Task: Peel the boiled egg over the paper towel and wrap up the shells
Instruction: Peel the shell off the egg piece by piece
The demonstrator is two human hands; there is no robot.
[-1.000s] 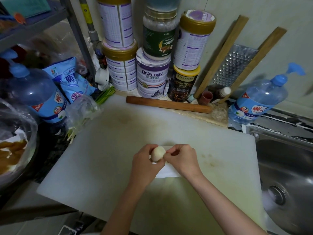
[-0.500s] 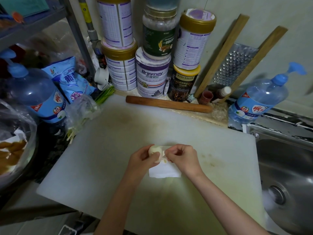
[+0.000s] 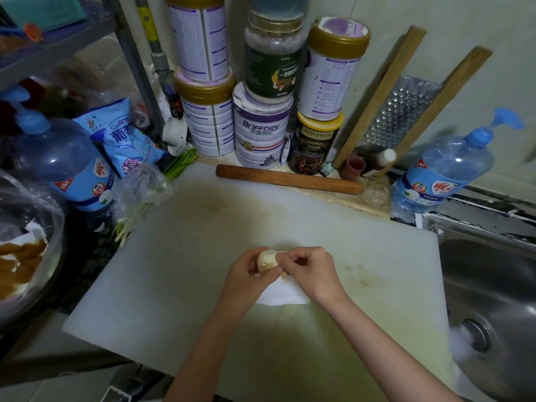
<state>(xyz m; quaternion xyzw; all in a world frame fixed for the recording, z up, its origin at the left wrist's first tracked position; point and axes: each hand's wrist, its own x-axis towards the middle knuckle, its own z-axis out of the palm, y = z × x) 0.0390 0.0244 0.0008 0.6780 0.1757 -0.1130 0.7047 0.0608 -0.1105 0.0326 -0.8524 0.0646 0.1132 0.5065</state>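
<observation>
Left hand (image 3: 246, 275) is curled round the boiled egg (image 3: 266, 260), centre frame. Right hand (image 3: 311, 269) fingertips pinch shell (image 3: 283, 277) at the egg's right side. Versus 1 s ago: egg in roughly the same spot, more paper towel (image 3: 282, 294) showing between the wrists. Egg is pale and partly peeled, over the towel on the white cutting board (image 3: 174, 271).

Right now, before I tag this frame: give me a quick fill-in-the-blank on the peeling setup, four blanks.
1. The left hand holds the ____ while the right hand picks at it.
2. Beneath the hands, a paper towel lies on the white ____.
3. A wooden ____ lies along the board's far edge.
4. The steel sink sits on the person's ____ side.

Missing words: egg; cutting board; rolling pin; right.
</observation>
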